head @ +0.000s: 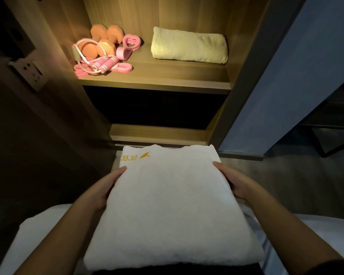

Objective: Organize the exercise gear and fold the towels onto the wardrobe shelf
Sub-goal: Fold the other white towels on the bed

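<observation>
Gripping a folded white towel [167, 205] by its side edges, the left hand [104, 188] and the right hand [235, 182] each clasp it, thumb on top, fingers hidden beneath. The towel is held near, over a white bed [38, 239], with gold stitching at its far left corner. Farther off, on the lit wardrobe shelf [157, 76], a folded cream towel [189, 45] lies at the right. Orange dumbbells [105, 42] and a pink skipping rope [105, 64] lie at the left, well apart from it.
</observation>
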